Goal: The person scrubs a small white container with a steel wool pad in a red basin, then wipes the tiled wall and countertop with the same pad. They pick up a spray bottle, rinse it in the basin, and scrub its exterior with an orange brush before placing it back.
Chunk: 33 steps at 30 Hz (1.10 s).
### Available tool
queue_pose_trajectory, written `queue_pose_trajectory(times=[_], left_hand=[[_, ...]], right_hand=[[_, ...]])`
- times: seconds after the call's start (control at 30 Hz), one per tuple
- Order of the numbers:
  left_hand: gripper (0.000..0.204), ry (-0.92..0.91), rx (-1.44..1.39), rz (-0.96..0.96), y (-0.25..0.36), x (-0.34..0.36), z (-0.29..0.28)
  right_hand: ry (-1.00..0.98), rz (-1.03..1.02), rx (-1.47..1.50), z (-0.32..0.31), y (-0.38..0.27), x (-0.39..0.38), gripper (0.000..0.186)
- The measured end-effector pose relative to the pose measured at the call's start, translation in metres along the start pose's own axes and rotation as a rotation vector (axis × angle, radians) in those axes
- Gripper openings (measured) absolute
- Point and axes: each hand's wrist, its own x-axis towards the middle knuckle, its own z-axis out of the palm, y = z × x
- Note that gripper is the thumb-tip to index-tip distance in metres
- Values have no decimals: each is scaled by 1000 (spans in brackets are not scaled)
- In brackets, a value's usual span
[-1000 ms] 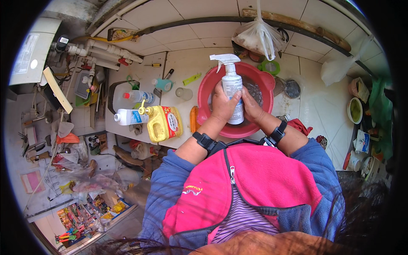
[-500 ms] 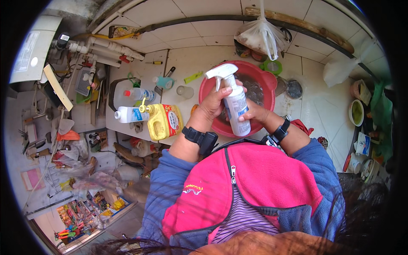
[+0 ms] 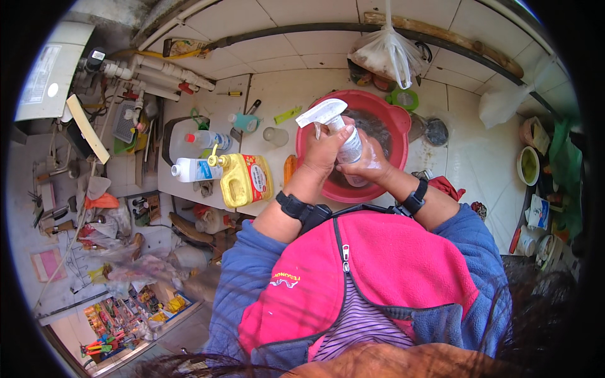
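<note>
A white spray bottle (image 3: 350, 148) is held tilted over a red plastic basin (image 3: 398, 126) that has water in it. My left hand (image 3: 326, 150) is closed round the bottle's upper part, just under the white trigger head. Lower down, my right hand (image 3: 372, 161) wraps the bottle's body, with wet-looking whitish patches on its skin. Both hands hide much of the bottle, though its base shows below them. To the left of the basin stand a yellow jug with a pump (image 3: 242, 183) and a white bottle (image 3: 192, 170).
A clear bottle with a red cap (image 3: 209, 140), a teal bottle (image 3: 244, 122) and a small glass jar (image 3: 275, 135) lie or stand on the tiled counter (image 3: 296, 80). A white plastic bag (image 3: 387, 53) hangs above the basin. A red cloth (image 3: 446, 189) lies at the right.
The spray bottle has shifted slightly left and tilted differently. My right hand now covers more of its lower body, and the water in the basin looks more stirred.
</note>
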Motion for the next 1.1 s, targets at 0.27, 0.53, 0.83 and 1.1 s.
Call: queue_pose_trajectory(times=[0.27, 0.53, 0.83, 1.1], left_hand=[[33, -397, -75, -102, 25, -3, -17], [22, -13, 202, 192, 1, -5, -6], [42, -103, 81, 177, 6, -12, -8], [31, -312, 91, 103, 14, -1, -21]], right_hand=[[-389, -72, 593, 2, -1, -4, 84], [53, -107, -95, -6, -15, 2, 69], [159, -177, -184, -13, -20, 6, 68], [-153, -193, 114, -13, -7, 6, 82]])
